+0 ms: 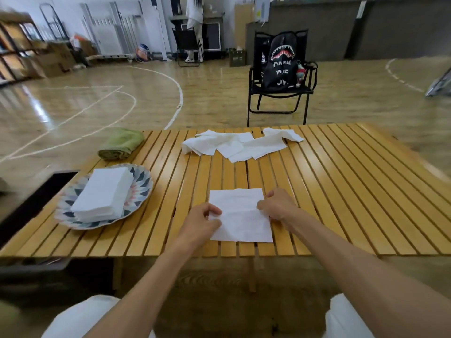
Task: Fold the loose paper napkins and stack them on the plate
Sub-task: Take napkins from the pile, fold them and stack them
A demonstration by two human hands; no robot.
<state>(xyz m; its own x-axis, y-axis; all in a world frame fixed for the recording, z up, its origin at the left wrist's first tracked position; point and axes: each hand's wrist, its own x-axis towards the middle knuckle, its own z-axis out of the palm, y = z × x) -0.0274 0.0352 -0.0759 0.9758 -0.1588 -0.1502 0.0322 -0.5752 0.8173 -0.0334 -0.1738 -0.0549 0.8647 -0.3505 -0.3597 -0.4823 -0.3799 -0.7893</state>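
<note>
At six o'clock on the slatted wooden surface point(341, 191), close to its near edge, one napkin point(240, 215) lies spread flat between the two hands. The left hand point(201, 222) grips the sheet's left edge, its fingers curled around the paper, and the right hand point(277, 206) pinches the right edge with fingers likewise curled, so both are holding the same sheet. At nine o'clock sits the patterned plate point(141, 189), carrying a neat stack of folded napkins point(102, 193) that covers most of its middle. At twelve o'clock, near the far edge, the loose napkins point(239, 145) lie in an overlapping, crumpled heap, well apart from the plate. A rolled green towel point(122, 143) rests at about ten o'clock. The step in hand looks like the start of a fold on this single sheet, with several more waiting. The next move probably calls for bringing one edge over to meet the other squarely, pressing a crease, then carrying the folded piece left onto the stack without disturbing it.
</note>
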